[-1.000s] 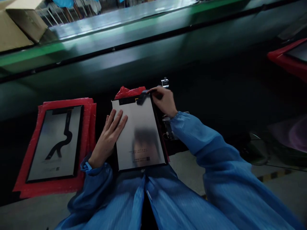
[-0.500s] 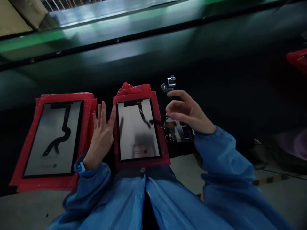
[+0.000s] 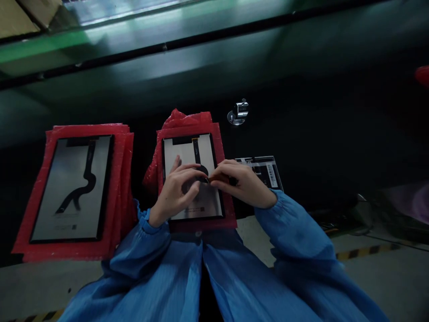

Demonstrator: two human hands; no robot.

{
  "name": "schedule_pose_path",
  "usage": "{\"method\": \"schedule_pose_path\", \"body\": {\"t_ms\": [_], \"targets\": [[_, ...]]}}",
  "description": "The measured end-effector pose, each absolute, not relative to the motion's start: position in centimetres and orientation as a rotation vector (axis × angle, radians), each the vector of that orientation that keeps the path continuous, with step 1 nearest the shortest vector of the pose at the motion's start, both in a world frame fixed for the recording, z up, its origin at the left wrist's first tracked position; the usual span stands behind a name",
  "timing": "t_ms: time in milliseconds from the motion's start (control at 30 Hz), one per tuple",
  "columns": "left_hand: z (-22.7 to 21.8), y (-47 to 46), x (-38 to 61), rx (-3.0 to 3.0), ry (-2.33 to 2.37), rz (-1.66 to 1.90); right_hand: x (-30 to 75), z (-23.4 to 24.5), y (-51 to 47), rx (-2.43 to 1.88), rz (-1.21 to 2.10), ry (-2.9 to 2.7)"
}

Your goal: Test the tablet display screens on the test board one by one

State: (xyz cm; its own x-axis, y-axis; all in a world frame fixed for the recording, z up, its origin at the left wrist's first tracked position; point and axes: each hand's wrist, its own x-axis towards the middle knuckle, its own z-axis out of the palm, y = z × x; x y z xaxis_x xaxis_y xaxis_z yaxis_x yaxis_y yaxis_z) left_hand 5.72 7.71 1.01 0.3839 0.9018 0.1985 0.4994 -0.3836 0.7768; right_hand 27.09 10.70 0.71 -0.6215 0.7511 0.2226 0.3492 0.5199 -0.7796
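A flat display panel [image 3: 209, 197] lies silver back up on red bubble-wrap sheeting [image 3: 231, 218] in front of me. A black flex cable [image 3: 197, 152] runs down from its top edge and curves toward my hands. My right hand [image 3: 243, 181] is closed in a pinch at the cable's lower end, where an orange-brown piece shows between the fingers. My left hand [image 3: 177, 190] lies over the panel with fingers spread, its index fingertip touching or very near the cable end. The thumb is apart from the index finger. My fingers partly hide the cable's tip.
Another display panel [image 3: 72, 188] with a curved black cable lies on stacked red sheeting [image 3: 114, 237] at left. A metal tally counter [image 3: 240, 110] stands behind. A dark board with a white label [image 3: 272, 174] sits right of my right hand. Cardboard boxes [image 3: 20, 18] are at the far left.
My left hand has moved right, from between the two panels onto the middle one. My right hand has come left and down to the cable, uncovering part of the labelled board.
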Motion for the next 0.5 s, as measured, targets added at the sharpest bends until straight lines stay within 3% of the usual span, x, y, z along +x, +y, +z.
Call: {"method": "schedule_pose_path", "body": {"t_ms": [200,500], "targets": [[-0.5,7.8,6.5,1.86,1.222,1.063,26.6,0.3,10.5,-0.911,1.016,-2.156],[-0.1,7.9,6.7,1.77,1.127,0.892,25.6,0.2,10.5,-0.857,1.073,-2.169]]}}
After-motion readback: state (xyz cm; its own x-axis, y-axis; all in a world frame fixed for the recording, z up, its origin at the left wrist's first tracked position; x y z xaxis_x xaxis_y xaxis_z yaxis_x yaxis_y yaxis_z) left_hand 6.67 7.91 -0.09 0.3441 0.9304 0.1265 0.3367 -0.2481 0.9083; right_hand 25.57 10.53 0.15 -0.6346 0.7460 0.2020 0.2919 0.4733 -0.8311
